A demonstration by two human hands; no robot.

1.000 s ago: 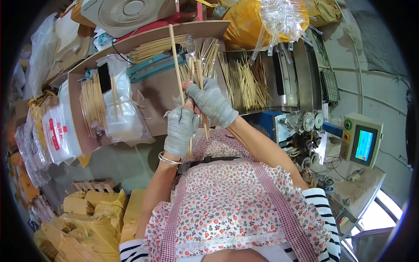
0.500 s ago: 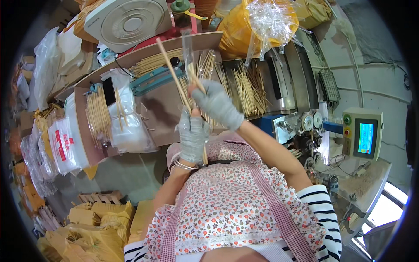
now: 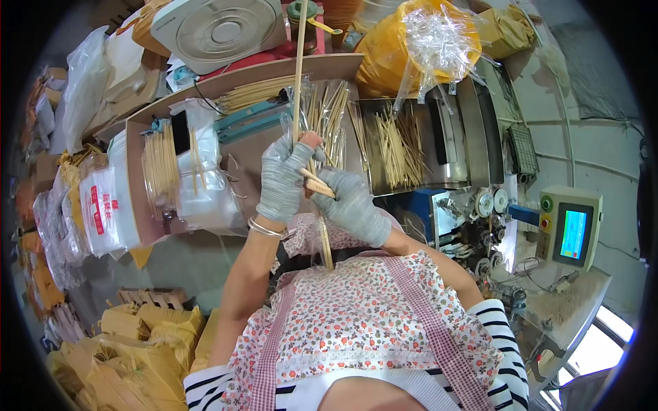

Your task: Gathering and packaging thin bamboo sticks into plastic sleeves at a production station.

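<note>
My left hand [image 3: 281, 179], in a grey glove with bare fingertips, is closed around a long pale wooden chopstick [image 3: 299, 75] that points up and away. Lower and to the right, my gloved right hand [image 3: 353, 207] is closed on wooden chopsticks [image 3: 319, 186], whose thick ends stick out toward the left hand. More sticks in a clear plastic sleeve [image 3: 325, 243] hang below the hands, by the apron; which hand holds them I cannot tell. Just beyond lie chopsticks in clear sleeves [image 3: 334, 113], partly hidden by the left hand.
A cardboard-sided tray [image 3: 133, 185] holds loose sticks [image 3: 160, 164], a black phone [image 3: 180, 132] and a teal tool [image 3: 252, 122]. Right of it stands a metal bin with sticks [image 3: 399, 147]. Farther right are machine rollers [image 3: 484, 203] and a control screen [image 3: 574, 233].
My left hand has moved up and slightly left, and its chopstick now stands more upright. My right hand has come down from above it to the lower right.
</note>
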